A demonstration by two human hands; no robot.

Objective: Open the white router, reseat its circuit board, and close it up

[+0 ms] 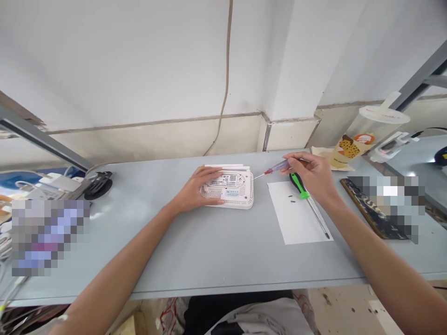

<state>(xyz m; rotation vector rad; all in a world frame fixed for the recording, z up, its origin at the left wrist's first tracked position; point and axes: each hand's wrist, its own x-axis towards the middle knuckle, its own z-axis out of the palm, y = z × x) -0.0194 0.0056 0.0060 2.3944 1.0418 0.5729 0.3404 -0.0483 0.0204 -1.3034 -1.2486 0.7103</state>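
Observation:
A white router (233,190) lies upside down on the grey table (195,246), label side up, antennas folded at its far edge. My left hand (199,188) rests on its left end, fingers curled over the casing. My right hand (312,174) hovers to the right of the router and pinches a small screwdriver with a clear handle and red collar (275,167); its thin tip points left toward the router. Below that hand lies a green-and-black screwdriver (305,197) on a white sheet of paper (296,214), beside two tiny dark screws (291,198).
A dark flat tray (370,209) sits right of the paper. A plastic cup with a lid (370,132) stands at the back right. White adapters and a black cable coil (99,184) crowd the left end. A wall runs along the table's back edge.

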